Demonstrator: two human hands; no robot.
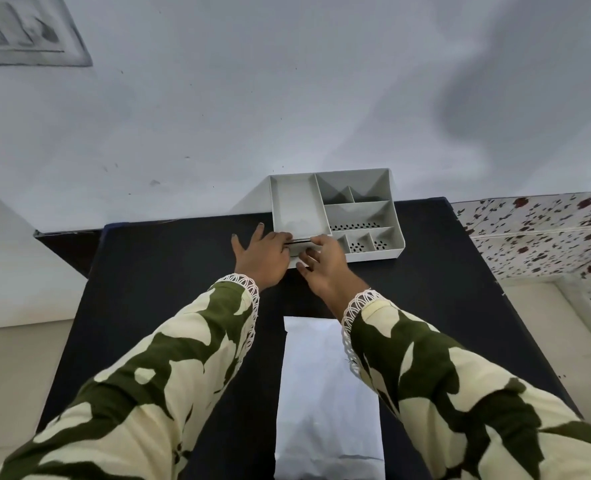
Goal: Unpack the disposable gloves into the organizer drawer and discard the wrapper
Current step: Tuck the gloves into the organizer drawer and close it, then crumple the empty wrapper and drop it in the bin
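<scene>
Both hands, left hand [262, 252] and right hand [323, 263], pinch the near front edge of the grey organizer [335, 209], probably to slide its drawer open, white packet [328, 403] waiting nearer.

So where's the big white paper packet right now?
The white paper packet lies flat on the black table, nearest the camera, between both patterned sleeves, below the grey divided organizer.

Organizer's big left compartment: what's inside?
The organizer compartment looks empty, no gloves. Its front edge is covered by the left hand and right hand, which meet at the drawer front.
</scene>
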